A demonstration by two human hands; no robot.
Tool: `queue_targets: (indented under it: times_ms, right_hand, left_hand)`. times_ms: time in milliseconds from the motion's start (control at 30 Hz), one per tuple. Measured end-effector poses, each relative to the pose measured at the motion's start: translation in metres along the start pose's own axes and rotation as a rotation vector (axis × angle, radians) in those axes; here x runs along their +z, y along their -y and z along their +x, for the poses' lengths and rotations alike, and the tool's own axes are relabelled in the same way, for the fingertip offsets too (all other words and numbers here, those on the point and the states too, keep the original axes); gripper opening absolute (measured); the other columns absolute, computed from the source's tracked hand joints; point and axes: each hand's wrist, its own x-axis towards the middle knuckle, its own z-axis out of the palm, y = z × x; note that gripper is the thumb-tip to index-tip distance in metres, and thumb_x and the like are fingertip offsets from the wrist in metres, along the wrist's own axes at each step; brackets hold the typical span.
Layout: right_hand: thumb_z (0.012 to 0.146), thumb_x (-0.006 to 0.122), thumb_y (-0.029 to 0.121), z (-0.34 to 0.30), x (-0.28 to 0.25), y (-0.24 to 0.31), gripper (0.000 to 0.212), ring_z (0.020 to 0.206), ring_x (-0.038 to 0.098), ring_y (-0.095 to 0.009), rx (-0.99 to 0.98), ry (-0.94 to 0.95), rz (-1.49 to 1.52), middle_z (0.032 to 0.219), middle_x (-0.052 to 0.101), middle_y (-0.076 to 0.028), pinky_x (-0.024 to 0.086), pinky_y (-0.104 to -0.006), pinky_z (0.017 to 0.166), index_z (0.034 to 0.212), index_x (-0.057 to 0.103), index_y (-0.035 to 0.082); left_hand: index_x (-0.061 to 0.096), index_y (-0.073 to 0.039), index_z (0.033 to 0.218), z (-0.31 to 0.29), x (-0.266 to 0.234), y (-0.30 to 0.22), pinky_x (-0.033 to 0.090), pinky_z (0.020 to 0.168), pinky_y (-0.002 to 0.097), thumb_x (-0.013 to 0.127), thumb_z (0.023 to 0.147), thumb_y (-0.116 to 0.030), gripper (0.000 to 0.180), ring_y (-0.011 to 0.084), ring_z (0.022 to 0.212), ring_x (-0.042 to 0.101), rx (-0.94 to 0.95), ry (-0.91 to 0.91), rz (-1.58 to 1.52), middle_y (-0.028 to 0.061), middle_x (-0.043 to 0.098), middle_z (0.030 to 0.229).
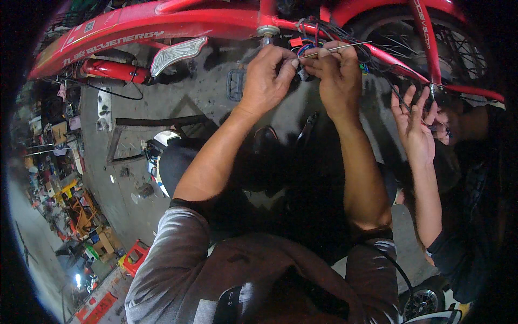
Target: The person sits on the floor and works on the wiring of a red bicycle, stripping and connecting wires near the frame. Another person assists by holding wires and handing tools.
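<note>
A bundle of coloured wires point(308, 45) with a red connector point(296, 42) hangs under the red frame point(216, 20) of an electric bike. My left hand point(268, 75) is closed, thumb and forefinger pinched at the wires just below the connector; what lies between the fingertips is too small to make out. In my right hand point(340, 75) a thin metal rod point(353, 45) is gripped, its one end by the left fingertips and the other sticking out to the right. Black cables point(372, 49) run behind the right hand along the frame.
At the right another person's hand point(415, 124) reaches toward the frame by the rear wheel point(410, 43). A silver footrest point(178, 54) juts from the bike on the left. A grey pedal point(235, 85), a dark metal frame point(156, 121) and a red stool point(135, 257) are around me.
</note>
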Motion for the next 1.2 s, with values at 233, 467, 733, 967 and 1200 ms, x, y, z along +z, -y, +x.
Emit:
queue_targets:
  times_ms: [233, 467, 733, 967, 1200]
  right_hand:
    - [0.095, 0.046, 0.011, 0.003, 0.0, 0.007, 0.013, 0.083, 0.066, -0.021, -0.002, -0.018, -0.05, 0.094, 0.064, -0.016, 0.053, -0.0292, 0.072, 0.103, 0.043, 0.001]
    - [0.096, 0.043, 0.019, 0.007, -0.003, 0.006, 0.02, 0.081, 0.065, -0.021, 0.072, 0.059, -0.108, 0.095, 0.064, -0.017, 0.052, -0.0308, 0.073, 0.105, 0.044, 0.0]
    - [0.096, 0.043, 0.019, 0.008, -0.003, -0.004, 0.021, 0.086, 0.065, -0.024, 0.088, 0.05, -0.086, 0.097, 0.064, -0.019, 0.052, -0.0327, 0.077, 0.105, 0.043, 0.001]
    - [0.09, 0.056, 0.01, 0.008, -0.003, -0.014, 0.019, 0.085, 0.063, -0.017, 0.009, 0.003, 0.088, 0.093, 0.064, -0.013, 0.051, -0.0286, 0.073, 0.103, 0.046, 0.0]
    - [0.089, 0.059, 0.009, 0.011, -0.009, -0.015, 0.015, 0.078, 0.059, -0.011, 0.011, -0.017, 0.038, 0.09, 0.064, -0.009, 0.047, -0.0228, 0.07, 0.1, 0.05, 0.002]
  left_hand:
    - [0.06, 0.0, 0.085, -0.002, -0.001, -0.003, 0.042, 0.056, 0.0272, 0.056, 0.086, -0.01, 0.012, 0.015, 0.065, 0.054, -0.584, 0.101, -0.491, 0.0053, 0.058, 0.074]
    - [0.058, -0.003, 0.089, -0.002, -0.005, 0.006, 0.043, 0.056, 0.0245, 0.054, 0.09, -0.012, 0.01, 0.0111, 0.063, 0.052, -0.792, 0.128, -1.165, 0.0036, 0.058, 0.077]
    - [0.062, -0.002, 0.09, 0.005, 0.015, 0.01, 0.046, 0.068, 0.0247, 0.057, 0.09, -0.013, 0.012, 0.0097, 0.072, 0.055, -0.637, -0.048, -0.891, 0.0027, 0.063, 0.082]
    - [0.063, -0.001, 0.093, 0.012, 0.027, 0.003, 0.047, 0.074, 0.0258, 0.059, 0.089, -0.01, 0.01, 0.0113, 0.079, 0.058, -0.608, -0.106, -0.874, 0.0032, 0.064, 0.087]
    - [0.061, -0.002, 0.091, 0.01, 0.026, -0.004, 0.048, 0.071, 0.0249, 0.059, 0.089, -0.009, 0.007, 0.01, 0.078, 0.058, -0.49, -0.041, -0.7, 0.0027, 0.064, 0.085]
